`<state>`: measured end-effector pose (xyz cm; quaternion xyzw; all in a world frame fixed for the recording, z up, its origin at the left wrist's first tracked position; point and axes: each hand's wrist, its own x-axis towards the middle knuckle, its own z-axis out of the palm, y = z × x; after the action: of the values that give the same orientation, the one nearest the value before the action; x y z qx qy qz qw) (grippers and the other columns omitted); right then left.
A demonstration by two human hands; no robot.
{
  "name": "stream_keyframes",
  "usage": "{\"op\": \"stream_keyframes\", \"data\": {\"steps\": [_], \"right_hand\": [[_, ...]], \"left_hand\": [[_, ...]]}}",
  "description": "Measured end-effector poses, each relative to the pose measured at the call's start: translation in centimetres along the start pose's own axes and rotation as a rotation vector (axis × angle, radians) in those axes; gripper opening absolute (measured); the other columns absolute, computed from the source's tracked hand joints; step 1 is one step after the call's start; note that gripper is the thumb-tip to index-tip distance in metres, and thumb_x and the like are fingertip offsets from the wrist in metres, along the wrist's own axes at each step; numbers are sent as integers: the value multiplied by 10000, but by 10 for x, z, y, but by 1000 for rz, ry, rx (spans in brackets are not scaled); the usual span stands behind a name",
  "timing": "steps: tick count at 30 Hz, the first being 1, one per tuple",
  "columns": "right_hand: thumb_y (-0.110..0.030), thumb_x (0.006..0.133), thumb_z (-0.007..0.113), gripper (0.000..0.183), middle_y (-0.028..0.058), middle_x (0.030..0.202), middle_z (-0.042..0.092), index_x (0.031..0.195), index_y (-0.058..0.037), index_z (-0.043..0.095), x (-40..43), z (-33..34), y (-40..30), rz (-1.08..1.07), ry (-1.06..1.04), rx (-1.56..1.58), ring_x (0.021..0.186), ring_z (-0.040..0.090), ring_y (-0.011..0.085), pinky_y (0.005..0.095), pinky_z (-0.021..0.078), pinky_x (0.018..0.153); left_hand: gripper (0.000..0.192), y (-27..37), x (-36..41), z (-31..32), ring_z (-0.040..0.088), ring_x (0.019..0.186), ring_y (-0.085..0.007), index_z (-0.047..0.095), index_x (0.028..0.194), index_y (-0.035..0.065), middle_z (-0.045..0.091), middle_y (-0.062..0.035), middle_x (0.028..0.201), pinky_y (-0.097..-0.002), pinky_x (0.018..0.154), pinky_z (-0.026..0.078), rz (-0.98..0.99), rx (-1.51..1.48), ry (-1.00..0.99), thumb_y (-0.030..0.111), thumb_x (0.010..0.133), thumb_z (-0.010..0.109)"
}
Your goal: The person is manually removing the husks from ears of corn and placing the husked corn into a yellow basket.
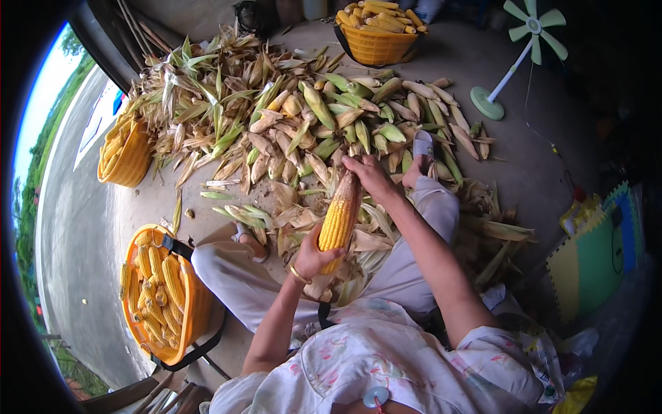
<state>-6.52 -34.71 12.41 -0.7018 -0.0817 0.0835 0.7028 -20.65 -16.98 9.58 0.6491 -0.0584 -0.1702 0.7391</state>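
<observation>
A large ear of corn [336,222] is held tilted between my two hands, above my lap. Yellow kernels show along most of it, and brownish husk still covers its right side. My left hand [314,254] grips the lower end, with the thumb across the kernels. At the upper end, my right hand [371,176] is closed around the tip and husk. Beyond my hands spreads a pile of unhusked corn ears [341,114], some green and some dry brown. Loose dry husks [382,222] lie between my legs.
An orange basket [199,305] of husked corn stands by my left knee. Another basket [135,160] leans farther left, and a third basket [377,47] is at the back. A heap of husks [207,103] fills the far left. Right are a green fan [487,102] and foam mats [595,264].
</observation>
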Motion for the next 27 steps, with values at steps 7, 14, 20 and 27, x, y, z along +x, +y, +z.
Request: {"op": "stream_keyframes", "data": {"steps": [7, 14, 20, 27], "right_hand": [[-296, 929, 497, 398, 49, 472, 507, 660, -6, 547, -49, 19, 66, 158, 26, -465, 334, 478, 158, 298, 407, 366], [-328, 977, 445, 399, 44, 807, 661, 913, 6, 655, -46, 48, -38, -124, 174, 170, 763, 609, 115, 247, 465, 763], [-341, 963, 472, 374, 19, 595, 534, 763, -46, 585, -56, 74, -43, 15, 14, 456, 524, 483, 112, 264, 416, 564], [-364, 933, 523, 397, -13, 496, 387, 626, -137, 413, -96, -19, 46, 320, 311, 568, 401, 317, 98, 265, 229, 396]], "left_hand": [[665, 13, 6, -15, 577, 899, -177, 421, 1214, -26, 567, -91, 1046, -301, 800, 480, 200, -430, 184, 314, 719, 708], [499, -34, 15, -53, 560, 944, -155, 445, 1231, 30, 568, -57, 1055, -307, 815, 474, -28, -595, 211, 325, 859, 600], [424, -35, 31, -63, 612, 825, -164, 531, 1101, -1, 621, -67, 947, -300, 744, 504, 88, -610, 353, 359, 887, 594], [423, -17, 19, -188, 593, 898, -230, 550, 1130, 136, 611, -29, 983, -402, 808, 501, 499, -1037, 813, 467, 868, 584]]}}
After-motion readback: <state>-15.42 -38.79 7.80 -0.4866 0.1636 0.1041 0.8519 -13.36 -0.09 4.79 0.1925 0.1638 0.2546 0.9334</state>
